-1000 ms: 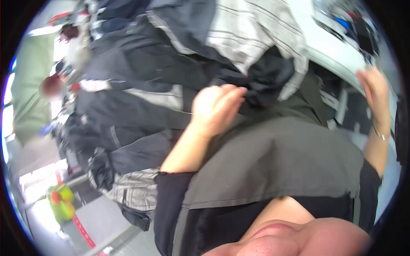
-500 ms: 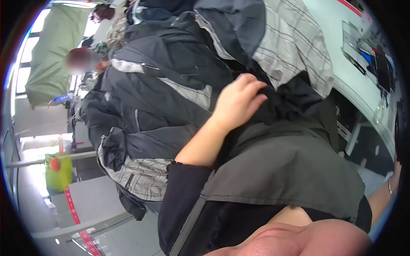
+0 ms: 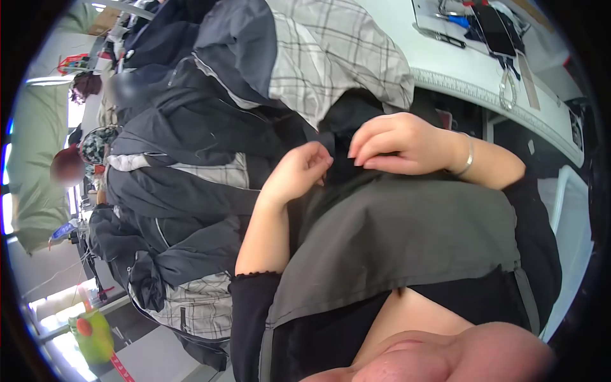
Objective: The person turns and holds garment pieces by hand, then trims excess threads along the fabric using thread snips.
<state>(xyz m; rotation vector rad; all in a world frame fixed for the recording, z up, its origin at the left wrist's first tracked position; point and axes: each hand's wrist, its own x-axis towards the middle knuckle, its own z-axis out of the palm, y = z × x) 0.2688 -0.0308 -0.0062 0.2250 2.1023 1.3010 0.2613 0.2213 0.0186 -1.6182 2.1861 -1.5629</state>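
Observation:
Dark jackets (image 3: 184, 137) with plaid lining lie heaped in front of me, and a grey plaid lining (image 3: 337, 51) spreads over the table edge. My left hand (image 3: 298, 170) is over black cloth, its fingertips curled together; whatever they pinch is too small to make out. Beside it on the right, my right hand (image 3: 398, 145) has its fingers bent downward above the same black cloth (image 3: 340, 127), a bangle on its wrist. A small gap separates the two hands. The dark grey apron (image 3: 407, 235) covers my front.
On the white table (image 3: 445, 60) at the upper right are a ruler (image 3: 461, 84), a phone (image 3: 493, 30), a cutter (image 3: 450, 40) and scissors (image 3: 508, 89). Other people (image 3: 68, 167) appear at the left. A pale plastic bin (image 3: 569, 210) stands at the right.
My right hand has come in from the far right edge to the black cloth beside my left hand. The view has turned, so the garments appear further left.

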